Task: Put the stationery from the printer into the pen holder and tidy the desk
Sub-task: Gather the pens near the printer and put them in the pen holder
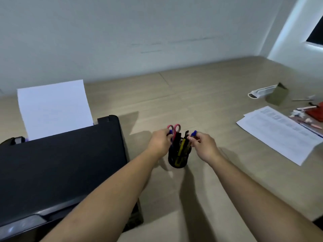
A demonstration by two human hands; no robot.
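Observation:
A black mesh pen holder [178,158] stands on the desk just right of the black printer [57,165]. Pink-handled scissors [176,129], a yellow utility knife [181,147] and a black item stick out of it. My left hand [160,142] is at the holder's left rim, its fingers closed on a blue-capped pen [170,132]. At the right rim, my right hand [203,145] pinches another blue-capped pen [193,133]. How far either pen's lower end sits inside the holder is hidden.
White paper [54,109] stands upright in the printer's rear feed. Printed sheets [279,133] lie at the right. Beyond them are a white device [262,91], an olive box [277,96], a red object [316,112] and several small loose items [304,117].

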